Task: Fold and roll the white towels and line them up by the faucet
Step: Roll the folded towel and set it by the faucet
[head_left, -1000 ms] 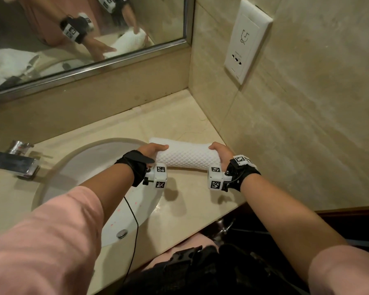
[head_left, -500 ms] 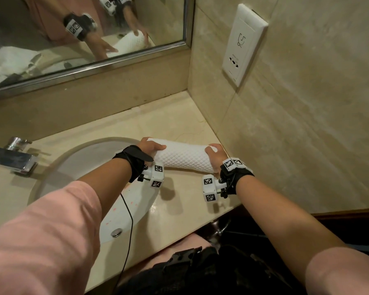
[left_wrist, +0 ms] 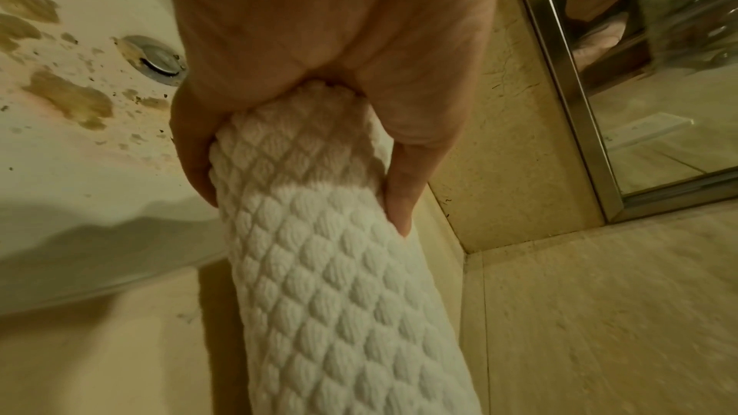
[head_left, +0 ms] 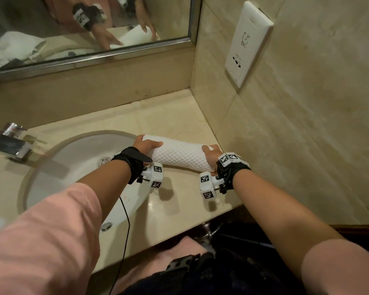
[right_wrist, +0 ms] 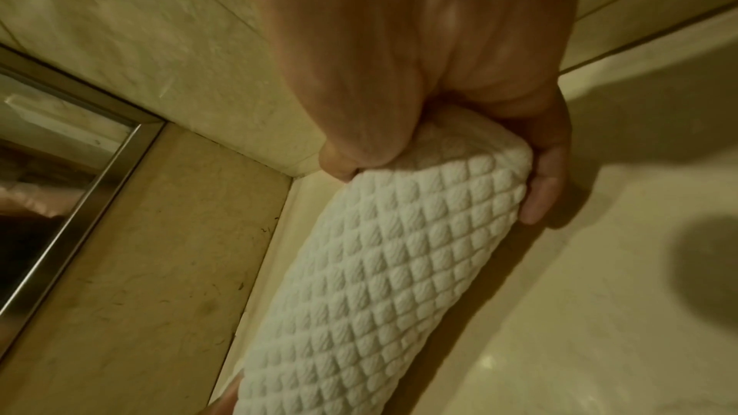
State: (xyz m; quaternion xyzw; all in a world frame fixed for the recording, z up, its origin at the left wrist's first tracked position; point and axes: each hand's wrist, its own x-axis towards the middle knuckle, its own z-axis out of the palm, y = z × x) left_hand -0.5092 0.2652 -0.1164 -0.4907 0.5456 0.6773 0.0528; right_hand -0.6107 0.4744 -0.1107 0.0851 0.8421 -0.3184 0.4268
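Note:
A white quilted towel [head_left: 179, 155], rolled into a tube, is held just above the beige counter [head_left: 136, 116] to the right of the sink. My left hand [head_left: 146, 143] grips its left end, thumb on one side and fingers on the other, as the left wrist view shows on the towel [left_wrist: 319, 264]. My right hand [head_left: 210, 151] grips the right end near the side wall; the right wrist view shows the towel [right_wrist: 379, 264] with fingers curled round its end. The chrome faucet [head_left: 11, 143] stands at the far left, well away from the towel.
The white sink basin [head_left: 73, 156] with its drain [head_left: 106, 226] lies left of the towel. A mirror [head_left: 83, 28] reflects more white towels lying on the counter. A wall socket [head_left: 246, 42] is on the tiled right wall. A black cable hangs from my left wrist.
Both hands have carried the rolled towel slightly away from the front edge toward the back corner, and its left end has swung farther from me.

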